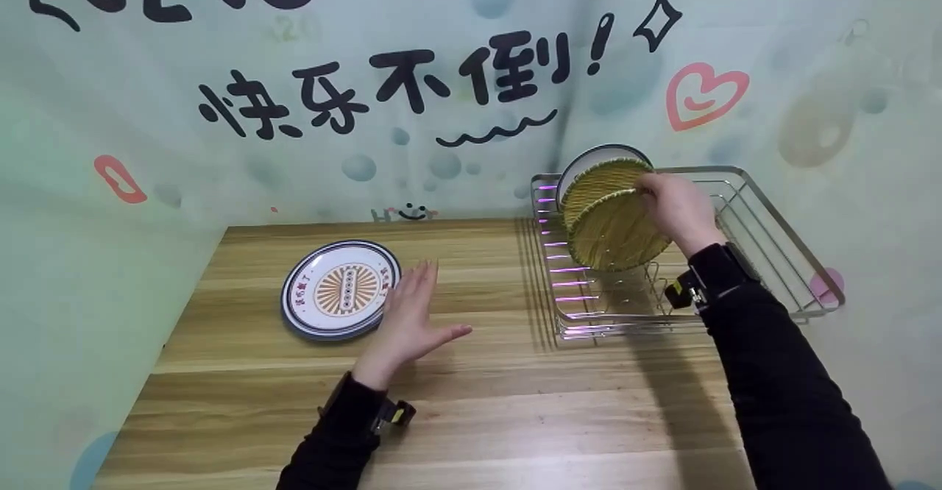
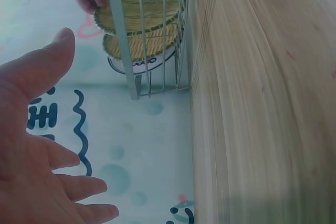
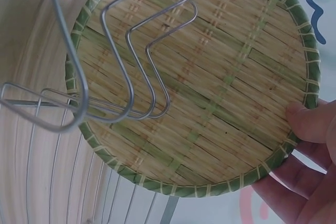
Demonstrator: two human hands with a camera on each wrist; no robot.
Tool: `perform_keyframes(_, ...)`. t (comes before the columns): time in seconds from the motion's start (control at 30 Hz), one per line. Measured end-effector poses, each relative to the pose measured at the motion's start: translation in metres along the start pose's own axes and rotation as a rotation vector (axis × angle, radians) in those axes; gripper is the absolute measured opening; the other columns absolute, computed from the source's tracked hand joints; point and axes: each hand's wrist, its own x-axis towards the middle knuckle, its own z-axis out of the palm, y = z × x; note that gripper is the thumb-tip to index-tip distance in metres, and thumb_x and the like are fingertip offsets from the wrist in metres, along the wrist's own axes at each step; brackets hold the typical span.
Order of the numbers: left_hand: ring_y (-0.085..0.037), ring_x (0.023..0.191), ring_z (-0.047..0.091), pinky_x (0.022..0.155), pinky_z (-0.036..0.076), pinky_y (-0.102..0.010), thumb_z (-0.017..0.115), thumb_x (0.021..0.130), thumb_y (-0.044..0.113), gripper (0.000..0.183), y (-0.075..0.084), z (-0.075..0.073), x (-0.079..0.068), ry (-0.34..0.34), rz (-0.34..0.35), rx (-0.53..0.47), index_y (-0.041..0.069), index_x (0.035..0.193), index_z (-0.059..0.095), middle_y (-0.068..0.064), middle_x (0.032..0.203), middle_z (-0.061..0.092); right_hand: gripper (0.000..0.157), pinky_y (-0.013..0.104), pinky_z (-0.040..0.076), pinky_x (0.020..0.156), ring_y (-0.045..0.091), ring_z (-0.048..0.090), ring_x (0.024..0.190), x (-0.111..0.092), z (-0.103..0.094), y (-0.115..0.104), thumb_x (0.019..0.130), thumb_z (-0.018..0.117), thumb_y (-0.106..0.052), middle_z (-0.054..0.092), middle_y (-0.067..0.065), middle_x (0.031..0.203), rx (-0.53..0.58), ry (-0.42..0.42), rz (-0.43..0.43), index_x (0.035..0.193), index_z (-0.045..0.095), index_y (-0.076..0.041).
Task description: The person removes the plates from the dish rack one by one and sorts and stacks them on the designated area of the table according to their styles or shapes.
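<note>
My right hand [image 1: 681, 207] pinches the rim of a round woven bamboo tray [image 1: 618, 232], thumb on one face and fingers behind. Tilted upright, this tray is within the wire dish rack [image 1: 784, 232]; bent wires cross in front of its face [image 3: 210, 87] in the right wrist view. Behind it a second woven tray [image 1: 600, 181] leans, then a white plate [image 1: 597, 153] with a dark rim. My left hand [image 1: 412, 321] holds nothing, its fingers straight and thumb spread, beside a printed white plate [image 1: 349, 291] with a blue rim. Whether it touches that plate, I cannot tell.
A wooden table [image 1: 486, 431] carries the plate at left and the rack at right. Behind stands a pale printed backdrop [image 1: 456, 166] with black lettering. Loops of wire [image 3: 157, 77] rise inside the rack near the tray.
</note>
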Motion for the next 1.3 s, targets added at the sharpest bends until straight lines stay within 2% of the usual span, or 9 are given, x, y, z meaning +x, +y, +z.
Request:
perform_keyframes(0.23, -0.046, 0.146, 0.009, 0.115, 0.004, -0.064, 0.082, 0.075, 0.051, 0.114, 0.005, 0.002, 0.004, 0.003, 0.022, -0.021, -0.001, 0.156, 0.02, -0.026, 0.159, 0.019, 0.016, 0.058, 0.047, 0.072, 0.042, 0.064, 0.092, -0.005, -0.001, 0.001, 0.097, 0.058, -0.003, 0.069, 0.019, 0.105, 0.006, 0.021, 0.015, 0.108, 0.069, -0.006)
perform_keyframes(0.47, -0.044, 0.147, 0.01, 0.117, 0.003, -0.06, 0.081, 0.076, 0.05, 0.114, 0.008, 0.002, 0.006, 0.004, 0.025, -0.03, 0.0, 0.156, 0.018, -0.025, 0.16, 0.017, 0.018, 0.058, 0.047, 0.074, 0.042, 0.063, 0.094, -0.004, -0.003, 0.0, 0.097, 0.058, -0.003, 0.069, 0.02, 0.108, 0.017, 0.051, 0.026, 0.111, 0.069, -0.005)
perform_keyframes(0.7, -0.04, 0.148, 0.011, 0.119, 0.001, -0.053, 0.079, 0.077, 0.054, 0.115, 0.015, 0.003, 0.011, 0.005, 0.05, -0.02, -0.001, 0.156, 0.016, -0.023, 0.161, 0.015, 0.018, 0.058, 0.049, 0.075, 0.043, 0.065, 0.094, -0.001, -0.007, -0.005, 0.095, 0.058, 0.001, 0.07, 0.02, 0.108, 0.013, 0.148, -0.008, 0.109, 0.069, -0.003)
perform_keyframes(0.93, -0.037, 0.149, 0.008, 0.118, -0.001, -0.057, 0.079, 0.077, 0.054, 0.115, 0.022, 0.005, 0.017, -0.008, 0.034, -0.062, 0.002, 0.157, 0.015, -0.019, 0.162, 0.012, 0.018, 0.057, 0.051, 0.076, 0.043, 0.065, 0.093, -0.001, -0.01, -0.01, 0.095, 0.058, 0.003, 0.07, 0.02, 0.106, 0.037, 0.244, -0.063, 0.108, 0.069, -0.002)
perform_keyframes(1.3, -0.036, 0.149, 0.008, 0.118, 0.001, -0.055, 0.08, 0.076, 0.053, 0.115, 0.027, 0.008, 0.021, -0.004, 0.043, -0.085, 0.002, 0.157, 0.016, -0.019, 0.162, 0.013, 0.013, 0.055, 0.05, 0.077, 0.04, 0.066, 0.091, 0.001, -0.017, -0.019, 0.096, 0.061, -0.002, 0.071, 0.018, 0.102, 0.067, 0.325, -0.029, 0.105, 0.07, -0.004)
